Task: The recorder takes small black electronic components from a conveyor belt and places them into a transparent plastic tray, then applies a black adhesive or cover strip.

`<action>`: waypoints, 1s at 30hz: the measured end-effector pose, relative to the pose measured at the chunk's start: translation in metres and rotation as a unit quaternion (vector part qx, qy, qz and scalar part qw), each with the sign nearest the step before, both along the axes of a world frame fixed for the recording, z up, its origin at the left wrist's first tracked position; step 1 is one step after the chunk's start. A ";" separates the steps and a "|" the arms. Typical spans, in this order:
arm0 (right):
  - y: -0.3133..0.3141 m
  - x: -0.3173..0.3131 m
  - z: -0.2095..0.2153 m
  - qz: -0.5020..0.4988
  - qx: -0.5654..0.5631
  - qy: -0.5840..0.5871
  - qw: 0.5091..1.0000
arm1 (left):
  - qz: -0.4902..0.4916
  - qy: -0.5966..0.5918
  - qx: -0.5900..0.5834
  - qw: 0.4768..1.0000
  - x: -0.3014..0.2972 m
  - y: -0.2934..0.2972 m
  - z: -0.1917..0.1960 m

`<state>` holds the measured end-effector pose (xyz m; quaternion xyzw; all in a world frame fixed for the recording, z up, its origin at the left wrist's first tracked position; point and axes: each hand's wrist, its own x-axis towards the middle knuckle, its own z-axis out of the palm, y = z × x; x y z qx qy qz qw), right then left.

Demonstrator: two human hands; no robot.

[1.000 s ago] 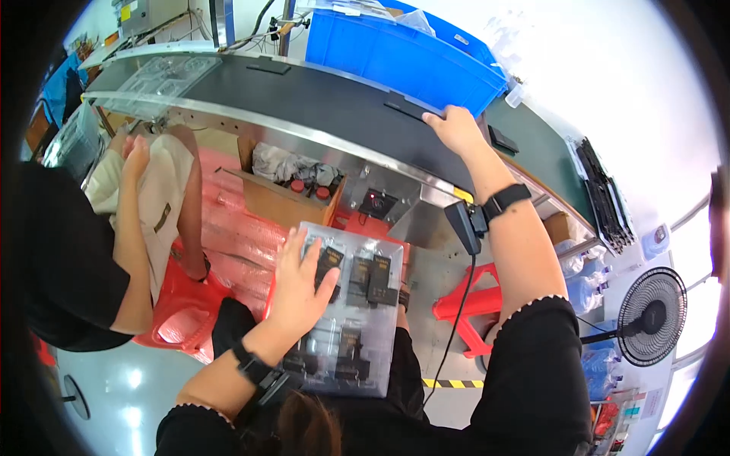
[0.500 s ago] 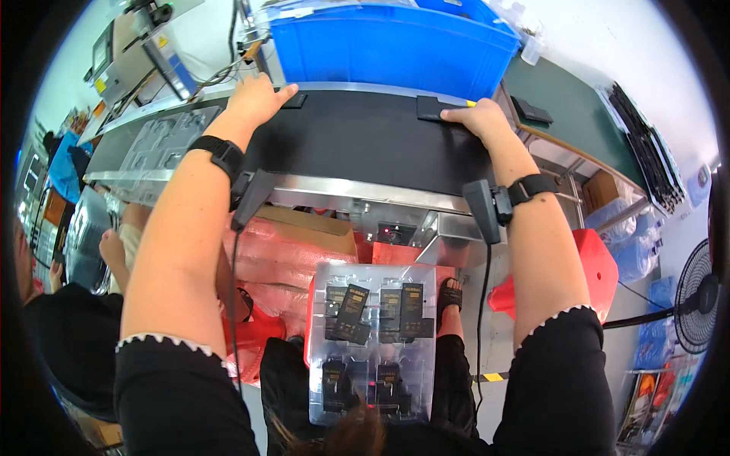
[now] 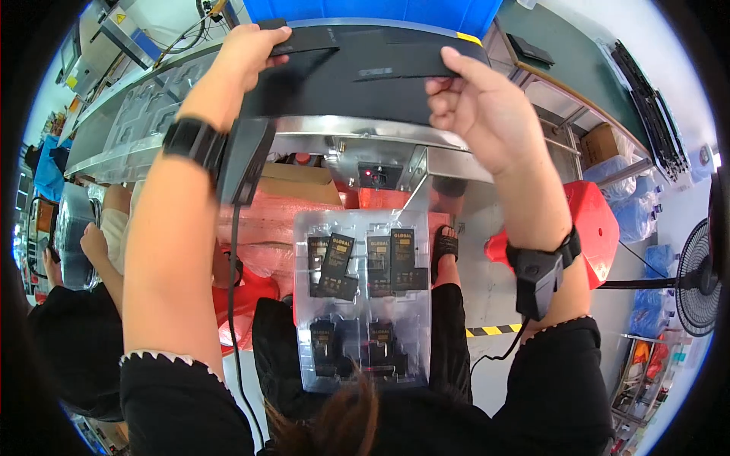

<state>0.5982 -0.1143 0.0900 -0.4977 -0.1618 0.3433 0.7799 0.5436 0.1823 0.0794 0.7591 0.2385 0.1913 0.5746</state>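
Note:
Over the black conveyor belt point(image 3: 342, 95), my left hand point(image 3: 247, 57) pinches a flat black phone battery point(image 3: 308, 39) that points right. My right hand point(image 3: 487, 106) holds another black phone battery point(image 3: 403, 72) between thumb and fingers, its length reaching left over the belt. Both batteries look nearly edge-on, and they are apart from each other. On my lap rests a clear plastic tray point(image 3: 361, 319). Several black phone batteries point(image 3: 338, 258) lie in its compartments, some overlapping at a slant.
A blue bin point(image 3: 372, 9) stands behind the belt. Clear empty trays point(image 3: 144, 114) sit at the belt's left. On the green table point(image 3: 566, 57) lies a dark flat piece point(image 3: 530, 50). A red stool point(image 3: 589, 232), a fan point(image 3: 696, 285) and a co-worker's black sleeve point(image 3: 72, 349) flank me.
Both hands have lifted from the belt, each with a battery in its grip. The right hand has turned and come nearer. The view has tilted, so belt and lap tray appear higher.

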 end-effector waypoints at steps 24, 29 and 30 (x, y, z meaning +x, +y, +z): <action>-0.091 -0.157 -0.151 -0.045 -0.629 -0.385 0.674 | 0.049 0.013 -0.448 0.893 -0.335 -0.221 -0.129; -0.097 -0.139 -0.143 0.020 -0.594 -0.332 0.732 | 0.005 0.020 -0.442 0.897 -0.345 -0.212 -0.139; -0.097 -0.141 -0.142 -0.026 -0.544 -0.325 0.773 | 0.008 0.017 -0.443 0.897 -0.347 -0.212 -0.140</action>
